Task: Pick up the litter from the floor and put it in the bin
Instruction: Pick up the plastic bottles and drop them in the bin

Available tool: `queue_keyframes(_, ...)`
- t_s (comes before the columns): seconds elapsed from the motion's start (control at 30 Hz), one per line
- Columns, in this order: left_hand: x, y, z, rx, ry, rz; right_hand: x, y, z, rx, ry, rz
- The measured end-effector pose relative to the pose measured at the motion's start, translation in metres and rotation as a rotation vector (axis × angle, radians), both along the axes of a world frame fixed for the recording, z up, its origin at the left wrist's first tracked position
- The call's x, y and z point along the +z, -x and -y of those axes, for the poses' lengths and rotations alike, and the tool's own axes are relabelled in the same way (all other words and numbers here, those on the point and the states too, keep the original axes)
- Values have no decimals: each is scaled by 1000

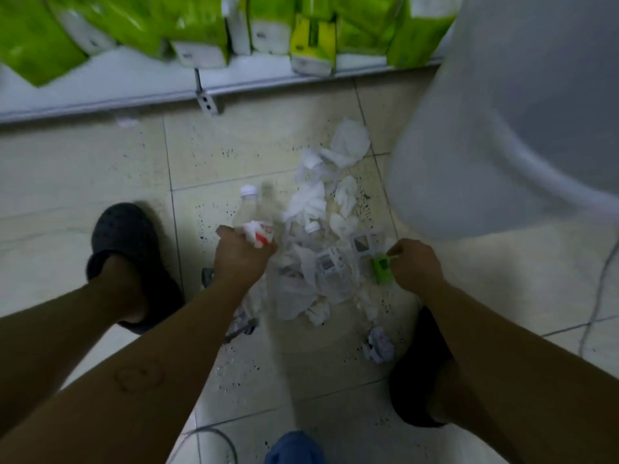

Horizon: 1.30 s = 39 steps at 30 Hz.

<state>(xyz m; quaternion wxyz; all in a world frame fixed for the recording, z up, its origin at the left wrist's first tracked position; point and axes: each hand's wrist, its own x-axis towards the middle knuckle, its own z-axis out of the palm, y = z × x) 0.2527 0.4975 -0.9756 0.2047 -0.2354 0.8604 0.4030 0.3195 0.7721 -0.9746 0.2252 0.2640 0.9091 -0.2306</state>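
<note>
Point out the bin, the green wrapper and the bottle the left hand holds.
bin (469, 155): head view, on its white outer wall.
green wrapper (382, 273): head view, on its middle.
bottle (248, 212): head view, on its clear shoulder under the cap.

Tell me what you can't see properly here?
Head view, three things:
The white bin is cut off by the top and right edges; its opening is out of sight.
The bottle in the left hand: motion blur, label unreadable.
The green scrap in the right hand: fingers cover part; what it is, unclear.
</note>
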Motion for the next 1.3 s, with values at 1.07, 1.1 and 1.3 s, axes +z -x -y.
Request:
queue_keyframes(1.07,280,27,-268,-340,-440,-327,252,-8,-144,-333,273,-548)
queue_keyframes(1.1,278,26,-270,-375,-420,-358,249,-7,-146,-295,273,-520)
queue_keyframes(1.3,268,9,-230,-651,-152,-433,252,-12,-137,-154,199,-495)
